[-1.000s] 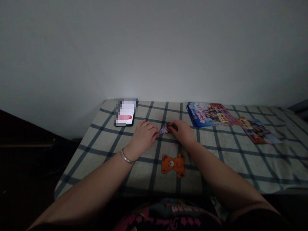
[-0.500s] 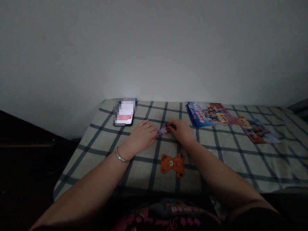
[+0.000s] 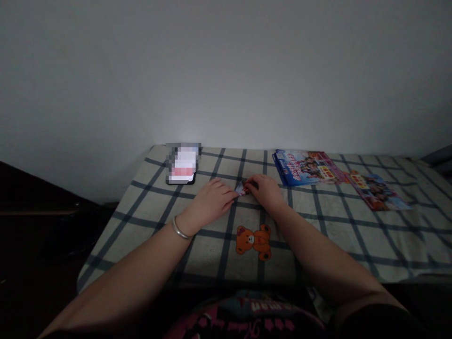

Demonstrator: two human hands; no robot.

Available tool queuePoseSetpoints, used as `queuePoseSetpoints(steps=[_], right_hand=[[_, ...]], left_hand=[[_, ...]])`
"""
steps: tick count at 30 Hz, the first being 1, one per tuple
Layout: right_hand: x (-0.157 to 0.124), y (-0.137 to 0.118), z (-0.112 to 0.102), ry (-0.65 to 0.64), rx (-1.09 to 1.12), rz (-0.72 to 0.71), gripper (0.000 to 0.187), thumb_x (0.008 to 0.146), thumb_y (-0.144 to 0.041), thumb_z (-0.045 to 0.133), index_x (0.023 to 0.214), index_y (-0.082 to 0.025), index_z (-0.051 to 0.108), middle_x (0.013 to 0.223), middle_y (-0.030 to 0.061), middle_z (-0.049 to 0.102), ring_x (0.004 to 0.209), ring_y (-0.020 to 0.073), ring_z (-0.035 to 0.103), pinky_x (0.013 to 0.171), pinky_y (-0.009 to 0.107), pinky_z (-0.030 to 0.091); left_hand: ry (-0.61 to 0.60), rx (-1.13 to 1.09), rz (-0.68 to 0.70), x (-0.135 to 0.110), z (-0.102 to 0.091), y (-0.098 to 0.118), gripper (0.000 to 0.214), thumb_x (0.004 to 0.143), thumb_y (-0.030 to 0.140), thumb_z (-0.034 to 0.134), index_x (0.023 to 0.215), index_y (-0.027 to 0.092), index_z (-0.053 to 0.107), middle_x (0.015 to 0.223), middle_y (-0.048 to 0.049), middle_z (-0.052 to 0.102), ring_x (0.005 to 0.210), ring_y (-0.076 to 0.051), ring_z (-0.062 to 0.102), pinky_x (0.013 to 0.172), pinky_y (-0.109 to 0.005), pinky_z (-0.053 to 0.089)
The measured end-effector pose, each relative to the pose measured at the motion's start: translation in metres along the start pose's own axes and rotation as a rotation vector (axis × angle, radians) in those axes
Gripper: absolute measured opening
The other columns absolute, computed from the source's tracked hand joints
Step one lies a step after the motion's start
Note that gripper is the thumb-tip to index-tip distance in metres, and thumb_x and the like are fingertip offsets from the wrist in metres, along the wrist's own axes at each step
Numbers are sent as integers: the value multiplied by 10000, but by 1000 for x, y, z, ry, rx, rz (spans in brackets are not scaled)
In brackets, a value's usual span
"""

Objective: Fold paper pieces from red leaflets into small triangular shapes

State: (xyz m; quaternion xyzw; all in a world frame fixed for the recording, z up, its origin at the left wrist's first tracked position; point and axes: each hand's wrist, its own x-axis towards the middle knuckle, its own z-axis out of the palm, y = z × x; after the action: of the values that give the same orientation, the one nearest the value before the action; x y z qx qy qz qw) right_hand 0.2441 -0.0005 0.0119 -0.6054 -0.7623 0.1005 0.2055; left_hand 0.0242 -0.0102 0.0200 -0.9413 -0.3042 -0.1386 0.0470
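A small piece of folded paper (image 3: 241, 188), whitish with coloured print, lies on the checked cloth between my two hands. My right hand (image 3: 264, 190) pinches its right end between thumb and fingers. From the left, my left hand (image 3: 213, 200) reaches over with its fingers together, the fingertips pressed on the paper's left end; its thumb is mostly hidden. A silver bangle (image 3: 180, 228) circles my left wrist. Just below the hands, an orange bear picture (image 3: 253, 241) shows on the cloth.
A phone (image 3: 183, 165) with a lit, partly blurred screen lies at the back left. To the right is a stack of printed flyers (image 3: 307, 167), with another flyer (image 3: 377, 190) beside it. The checked tablecloth (image 3: 325, 235) reaches a pale wall (image 3: 226, 75) behind.
My left hand has shifted slightly right, its fingertips now covering more of the paper's left end. My right hand stays almost in place, still pinching the paper.
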Motion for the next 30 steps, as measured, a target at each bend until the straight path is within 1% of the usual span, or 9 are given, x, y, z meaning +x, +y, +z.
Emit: queuePoseSetpoints(steps=[4, 7, 12, 15, 18, 21, 24, 27, 30], right_hand=[[1, -1, 0, -3, -4, 15, 121, 903, -259, 618, 965, -209, 709, 967, 59, 743, 958, 233, 656, 880, 371, 446], [0, -3, 0, 5, -5, 45, 173, 902, -273, 622, 1041, -196, 687, 946, 65, 743, 945, 241, 659, 863, 373, 446], [-1, -5, 0, 1, -40, 17, 146, 912, -247, 594, 1014, -208, 690, 1017, 73, 733, 995, 245, 646, 883, 378, 431], [-1, -5, 0, 16, -11, 42, 195, 914, -262, 596, 1084, -199, 669, 956, 65, 739, 963, 236, 654, 874, 369, 434], [-2, -3, 0, 46, 21, 57, 231, 911, -284, 606, 1118, -194, 657, 892, 47, 740, 902, 223, 663, 851, 358, 443], [-5, 0, -2, 59, 22, -1, 162, 896, -285, 626, 1014, -204, 701, 918, 50, 740, 880, 217, 659, 820, 347, 459], [-11, 4, -4, 59, 42, -125, 124, 884, -259, 638, 958, -223, 732, 970, 46, 740, 924, 207, 645, 850, 334, 469], [-15, 7, -6, 41, 18, -247, 145, 886, -245, 644, 983, -246, 751, 1050, 47, 731, 973, 204, 628, 908, 343, 466], [-16, 8, -6, 35, -8, -296, 190, 907, -216, 615, 1038, -255, 748, 1108, 49, 720, 1019, 206, 616, 944, 353, 464]], left_hand=[[-48, 82, 0, 3, -2, 9, 400, 925, 370, 612, 1299, 231, 599, 1037, -57, 652, 1029, -243, 548, 1047, -453, 373], [-67, 95, -19, 3, -1, 12, 470, 906, 456, 627, 1322, 240, 582, 1125, -59, 636, 1088, -260, 529, 1124, -489, 282], [-56, 73, 1, 0, 2, 12, 474, 938, 441, 587, 1366, 244, 538, 1338, -47, 578, 1208, -259, 479, 1151, -468, 244], [-69, 75, 6, -2, 1, 13, 430, 953, 409, 574, 1367, 302, 532, 1353, -18, 583, 1207, -252, 482, 1139, -490, 246], [-66, 78, -1, -3, -1, 16, 400, 955, 398, 574, 1344, 311, 553, 1368, -13, 581, 1208, -256, 485, 1128, -501, 257], [-61, 73, -10, -2, -2, 17, 402, 946, 404, 588, 1332, 296, 560, 1370, -17, 583, 1209, -260, 494, 1133, -520, 253], [-50, 75, -34, -2, -1, 15, 387, 946, 379, 590, 1318, 277, 565, 1366, -36, 584, 1240, -268, 488, 1128, -538, 262], [-51, 74, -44, -2, 2, 12, 386, 945, 360, 591, 1316, 263, 558, 1368, -53, 577, 1267, -274, 474, 1101, -509, 310], [-56, 69, -45, -3, 3, 10, 414, 946, 358, 587, 1341, 249, 531, 1385, -60, 560, 1271, -265, 474, 1085, -463, 339]])
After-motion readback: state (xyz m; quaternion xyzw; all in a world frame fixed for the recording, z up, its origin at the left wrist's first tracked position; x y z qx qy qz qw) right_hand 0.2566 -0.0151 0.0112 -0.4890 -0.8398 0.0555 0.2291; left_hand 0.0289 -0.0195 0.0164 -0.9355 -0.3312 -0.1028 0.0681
